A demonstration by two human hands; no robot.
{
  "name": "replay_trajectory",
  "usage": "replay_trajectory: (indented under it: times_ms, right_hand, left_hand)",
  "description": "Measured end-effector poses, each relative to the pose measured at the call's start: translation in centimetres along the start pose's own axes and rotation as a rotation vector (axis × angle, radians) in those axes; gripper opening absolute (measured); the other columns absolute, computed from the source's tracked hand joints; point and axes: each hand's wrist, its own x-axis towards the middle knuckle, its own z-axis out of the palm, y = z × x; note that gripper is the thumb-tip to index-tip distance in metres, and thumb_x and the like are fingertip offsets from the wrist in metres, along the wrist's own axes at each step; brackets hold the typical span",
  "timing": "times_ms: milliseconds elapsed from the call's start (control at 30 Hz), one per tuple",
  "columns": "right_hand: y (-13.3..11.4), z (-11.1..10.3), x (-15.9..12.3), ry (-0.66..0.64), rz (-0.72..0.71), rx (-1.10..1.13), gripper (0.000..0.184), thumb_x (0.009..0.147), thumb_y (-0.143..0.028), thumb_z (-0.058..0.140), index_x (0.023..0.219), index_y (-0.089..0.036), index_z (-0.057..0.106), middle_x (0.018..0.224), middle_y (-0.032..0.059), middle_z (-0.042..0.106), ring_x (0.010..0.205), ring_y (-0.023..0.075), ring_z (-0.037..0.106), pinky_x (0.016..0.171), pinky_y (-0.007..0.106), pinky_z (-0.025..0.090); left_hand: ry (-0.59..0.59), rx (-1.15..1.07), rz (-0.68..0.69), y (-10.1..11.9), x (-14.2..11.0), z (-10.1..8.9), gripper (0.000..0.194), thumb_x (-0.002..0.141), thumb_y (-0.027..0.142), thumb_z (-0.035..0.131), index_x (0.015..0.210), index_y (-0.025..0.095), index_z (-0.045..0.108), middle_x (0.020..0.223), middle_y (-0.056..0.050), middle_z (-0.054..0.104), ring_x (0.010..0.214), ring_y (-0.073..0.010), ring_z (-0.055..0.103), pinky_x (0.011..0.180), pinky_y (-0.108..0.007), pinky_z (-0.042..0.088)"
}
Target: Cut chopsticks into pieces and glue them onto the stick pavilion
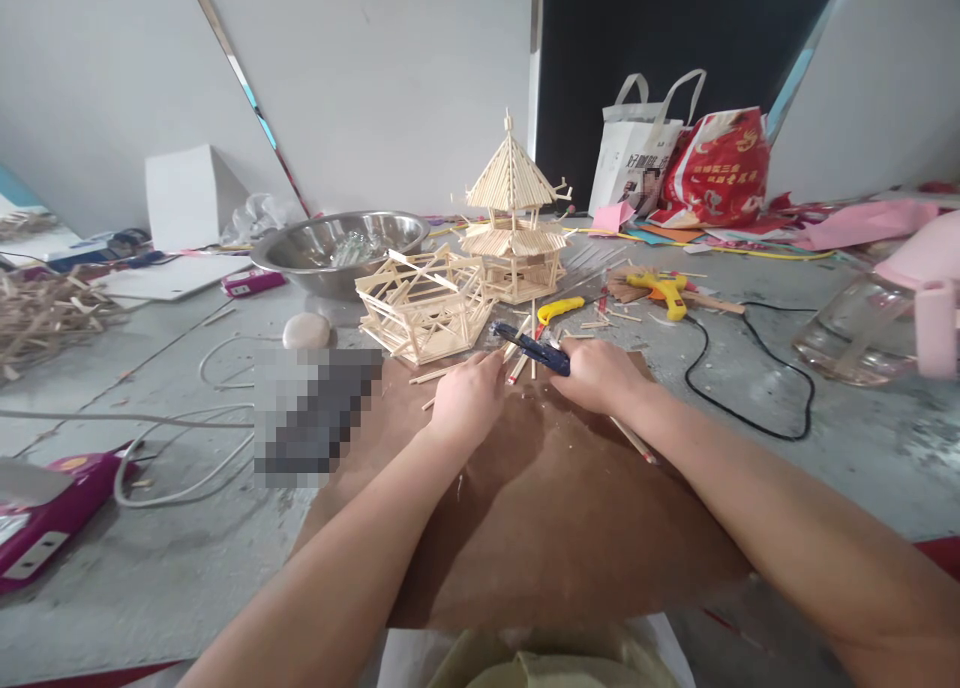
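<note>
My right hand (596, 376) is closed around a slim dark-blue hand tool (534, 349), whose exact kind I cannot make out. The tool points left, its tip above some thin wooden sticks (517, 370). Close by on the left, my left hand (471, 393) has its fingers bent together at the end of a wooden stick (516, 340). Just beyond sits an open many-sided frame of wooden sticks (427, 308). Behind it stands a tiered stick pavilion (513, 208) with a pointed roof. Both hands are over a brown board (540, 488).
A yellow-handled knife (561, 310) and a yellow glue gun (664, 290) with a black cord lie beyond my right hand. A steel bowl (337, 248) stands at back left. At right is a clear jug (870, 318); at left, a purple power strip (64, 513).
</note>
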Motion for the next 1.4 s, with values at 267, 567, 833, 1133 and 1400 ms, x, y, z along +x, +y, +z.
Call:
replay_trajectory:
  times_ms: [267, 567, 833, 1133, 1400]
  right_hand:
    - [0.4, 0.0, 0.1, 0.021, 0.036, 0.009, 0.032, 0.069, -0.042, 0.039, 0.084, -0.020, 0.057, 0.078, 0.0080, 0.064, 0.074, 0.0248, 0.059, 0.055, 0.029, 0.038]
    - [-0.1, -0.5, -0.6, 0.014, 0.083, 0.087, 0.034, 0.072, -0.046, 0.038, 0.085, -0.022, 0.058, 0.075, 0.0064, 0.064, 0.070, 0.0206, 0.059, 0.052, 0.025, 0.034]
    - [0.5, -0.4, -0.4, 0.025, 0.094, 0.091, 0.033, 0.072, -0.047, 0.040, 0.088, -0.022, 0.056, 0.075, 0.0056, 0.064, 0.070, 0.0221, 0.059, 0.052, 0.026, 0.035]
    - [0.7, -0.1, -0.2, 0.027, 0.096, 0.048, 0.031, 0.073, -0.043, 0.039, 0.086, -0.019, 0.056, 0.075, 0.0070, 0.063, 0.069, 0.0216, 0.059, 0.053, 0.027, 0.036]
    - [-0.5, -0.8, -1.2, 0.046, 0.043, 0.040, 0.029, 0.072, -0.040, 0.042, 0.087, -0.019, 0.054, 0.075, 0.0066, 0.063, 0.070, 0.0210, 0.058, 0.054, 0.026, 0.035]
  left_hand:
    - [0.018, -0.153, -0.038, -0.5, 0.1, 0.1, 0.030, 0.081, 0.032, 0.030, 0.079, 0.019, 0.058, 0.068, -0.003, 0.063, 0.064, -0.0143, 0.057, 0.054, -0.022, 0.034]
    - [0.130, -0.221, -0.087, 0.1, 0.1, 0.3, 0.028, 0.080, 0.033, 0.034, 0.095, 0.018, 0.052, 0.076, -0.004, 0.063, 0.067, -0.0142, 0.058, 0.058, -0.021, 0.036]
    - [0.058, -0.230, -0.179, -0.4, 0.3, -0.5, 0.035, 0.083, 0.036, 0.024, 0.090, 0.021, 0.054, 0.071, -0.002, 0.063, 0.063, -0.0144, 0.057, 0.056, -0.022, 0.036]
    - [0.067, 0.034, -0.109, -2.7, 1.0, -0.2, 0.029, 0.077, 0.023, 0.033, 0.086, 0.022, 0.060, 0.087, -0.005, 0.062, 0.087, -0.0224, 0.051, 0.068, -0.030, 0.039]
    - [0.086, -0.406, -0.074, 0.5, -0.1, -0.4, 0.034, 0.080, 0.037, 0.033, 0.102, 0.016, 0.048, 0.082, -0.005, 0.062, 0.071, -0.0151, 0.056, 0.064, -0.024, 0.040]
